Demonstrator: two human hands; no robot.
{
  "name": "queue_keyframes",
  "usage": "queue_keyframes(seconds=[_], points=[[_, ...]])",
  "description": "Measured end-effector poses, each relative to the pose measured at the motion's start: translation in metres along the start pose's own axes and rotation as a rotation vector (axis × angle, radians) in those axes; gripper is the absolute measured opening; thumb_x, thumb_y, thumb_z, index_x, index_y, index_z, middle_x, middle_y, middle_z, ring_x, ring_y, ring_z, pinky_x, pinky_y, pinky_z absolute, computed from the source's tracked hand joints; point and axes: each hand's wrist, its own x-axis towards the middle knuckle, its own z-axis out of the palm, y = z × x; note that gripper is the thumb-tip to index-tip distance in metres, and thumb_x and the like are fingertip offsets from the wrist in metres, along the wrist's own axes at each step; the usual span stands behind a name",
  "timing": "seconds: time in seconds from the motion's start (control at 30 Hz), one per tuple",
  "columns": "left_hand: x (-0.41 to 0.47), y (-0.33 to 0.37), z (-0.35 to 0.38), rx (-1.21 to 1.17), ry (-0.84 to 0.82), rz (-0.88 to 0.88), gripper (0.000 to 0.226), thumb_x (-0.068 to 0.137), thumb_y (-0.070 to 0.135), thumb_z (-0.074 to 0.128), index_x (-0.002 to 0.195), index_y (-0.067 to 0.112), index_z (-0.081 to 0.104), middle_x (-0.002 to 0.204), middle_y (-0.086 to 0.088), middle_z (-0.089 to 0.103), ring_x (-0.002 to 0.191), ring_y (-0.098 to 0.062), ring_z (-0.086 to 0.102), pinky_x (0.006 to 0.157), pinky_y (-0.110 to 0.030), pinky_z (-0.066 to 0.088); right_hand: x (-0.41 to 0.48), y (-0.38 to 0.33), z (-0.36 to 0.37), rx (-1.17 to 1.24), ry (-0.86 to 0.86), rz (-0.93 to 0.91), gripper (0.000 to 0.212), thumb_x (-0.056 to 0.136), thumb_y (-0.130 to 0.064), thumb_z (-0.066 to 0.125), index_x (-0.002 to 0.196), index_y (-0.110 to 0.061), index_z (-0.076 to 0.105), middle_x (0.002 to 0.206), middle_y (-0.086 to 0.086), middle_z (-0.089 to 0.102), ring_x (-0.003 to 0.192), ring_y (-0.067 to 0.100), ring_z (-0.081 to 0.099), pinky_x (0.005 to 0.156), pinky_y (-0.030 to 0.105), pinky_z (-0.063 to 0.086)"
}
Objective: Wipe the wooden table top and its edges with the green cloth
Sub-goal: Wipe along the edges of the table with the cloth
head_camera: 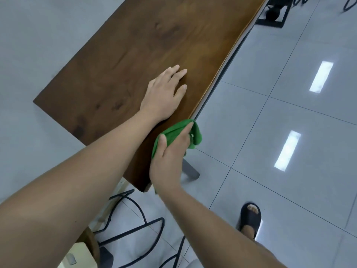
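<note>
My left hand (166, 93) lies flat on the dark brown wooden counter (125, 55), fingers straight and slightly spread, which I judge is to brace me. My right hand (170, 153) pinches the bunched green cloth (196, 135) between thumb and fingers, folded over the counter's right edge near the close corner. The cloth looks soft and thick, with one loop hanging free.
</note>
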Motion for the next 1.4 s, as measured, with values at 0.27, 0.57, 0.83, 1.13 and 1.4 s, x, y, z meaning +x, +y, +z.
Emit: queue_keyframes(seconds=[0.27, 0.57, 0.83, 1.13, 1.4], points=[[0.003, 0.000, 0.002, 0.005, 0.016, -0.011, 0.057, 0.112, 0.056, 0.033, 0.165, 0.037, 0.041, 0.176, 0.008, 0.032, 0.164, -0.016, 0.025, 0.130, -0.049, 0.025, 0.193, -0.041, -0.058, -0.036, 0.047, 0.028, 0.079, 0.117, -0.034, 0.041, 0.174, -0.021, -0.011, 0.180, 0.010, 0.017, 0.165, 0.025, 0.020, 0.131, 0.050, 0.023], [0.005, -0.002, 0.006, -0.030, 0.055, -0.009, 0.054, 0.111, 0.053, 0.037, 0.161, 0.036, 0.048, 0.171, 0.009, 0.039, 0.161, -0.014, 0.030, 0.127, -0.048, 0.028, 0.079, -0.006, -0.026, 0.038, -0.017, 0.008, 0.078, 0.116, -0.041, 0.038, 0.174, -0.027, -0.012, 0.181, 0.002, 0.009, 0.167, 0.018, 0.011, 0.135, 0.048, 0.018], [0.004, -0.002, 0.002, -0.022, 0.016, -0.001, 0.055, 0.113, 0.053, 0.031, 0.165, 0.035, 0.042, 0.174, 0.007, 0.036, 0.163, -0.017, 0.028, 0.130, -0.053, 0.025, -0.060, 0.022, 0.004, 0.085, -0.176, 0.053, 0.078, 0.114, -0.054, 0.037, 0.160, -0.061, -0.025, 0.177, -0.029, -0.005, 0.164, 0.000, 0.008, 0.135, 0.044, 0.021], [-0.020, -0.007, 0.001, -0.137, 0.085, -0.034, 0.049, 0.113, 0.043, 0.042, 0.158, 0.028, 0.052, 0.174, 0.005, 0.037, 0.164, -0.016, 0.025, 0.129, -0.051, 0.029, 0.091, -0.027, -0.033, -0.138, 0.003, -0.066, 0.076, 0.119, -0.034, 0.037, 0.173, -0.023, -0.015, 0.180, 0.003, 0.006, 0.163, 0.023, 0.020, 0.127, 0.037, 0.027], [-0.083, -0.016, -0.014, -0.235, 0.131, -0.264, 0.049, 0.114, 0.044, 0.047, 0.160, 0.028, 0.051, 0.171, 0.005, 0.042, 0.161, -0.015, 0.032, 0.129, -0.047, 0.028, 0.151, -0.031, -0.071, -0.672, -0.119, -0.383, 0.063, 0.119, -0.035, 0.030, 0.175, -0.010, 0.013, 0.184, 0.005, -0.004, 0.168, 0.032, -0.015, 0.131, 0.034, -0.005]])
